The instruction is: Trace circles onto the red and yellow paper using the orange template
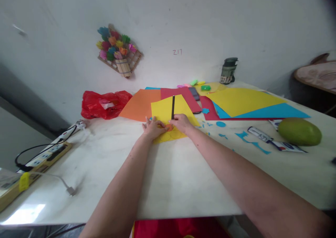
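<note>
My right hand [181, 123] grips a dark pencil [173, 107] that stands nearly upright over a yellow paper sheet [161, 110]. Under its tip area lies a small orange paper circle [169, 127]; the tip itself is hidden by my fingers. My left hand [153, 129] rests on the sheet with fingers spread, its fingertips pressing the circle's left side. Outlined circles [165, 136] show on the yellow paper's near part. A blue paper circle [221, 124] and several blue scraps [223, 136] lie to the right.
Orange paper [140, 103], red paper [175, 94] and large yellow paper [244, 100] lie behind. A red plastic bag [105, 105] and a power strip [49, 157] are left. Right are a glue tube [259, 134], a green mango-like fruit [299, 131] and a bottle [228, 71].
</note>
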The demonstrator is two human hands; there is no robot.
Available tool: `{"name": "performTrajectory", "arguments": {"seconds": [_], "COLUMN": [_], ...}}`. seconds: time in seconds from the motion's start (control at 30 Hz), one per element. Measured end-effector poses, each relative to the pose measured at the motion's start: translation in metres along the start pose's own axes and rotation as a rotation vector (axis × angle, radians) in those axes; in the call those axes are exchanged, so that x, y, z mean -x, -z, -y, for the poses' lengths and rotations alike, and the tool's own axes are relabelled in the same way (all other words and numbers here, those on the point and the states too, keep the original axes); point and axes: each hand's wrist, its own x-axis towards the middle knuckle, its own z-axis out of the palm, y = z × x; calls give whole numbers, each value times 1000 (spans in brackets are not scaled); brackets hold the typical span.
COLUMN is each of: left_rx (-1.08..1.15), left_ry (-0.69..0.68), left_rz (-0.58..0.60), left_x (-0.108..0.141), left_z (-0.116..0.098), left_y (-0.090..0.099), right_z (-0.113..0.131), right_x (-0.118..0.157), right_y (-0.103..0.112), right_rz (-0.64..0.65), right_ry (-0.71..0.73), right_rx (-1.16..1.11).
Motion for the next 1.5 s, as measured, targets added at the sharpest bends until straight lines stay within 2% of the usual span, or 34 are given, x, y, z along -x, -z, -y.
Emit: {"name": "performTrajectory", "arguments": {"seconds": [0.13,0.47,0.7,1.2,1.5], "left_rx": [1,5,-22,-14,-6], "left_ry": [-2,-12,-13,-19,-18], "left_rz": [-14,-19,-8,-1,-1], "left_x": [0,1,2,-1,0], "left_z": [1,-1,-3,0,-1], "left_y": [-1,1,2,1,2], "right_z": [-1,-1,-1,-3,-3], "right_x": [0,-1,-1,0,0], "right_y": [2,13,18,18,17], "right_rz": [47,258,347,366,331], "right_ry": [2,8,48,72,70], "right_rx": [-78,-184,-222,-170,-159]}}
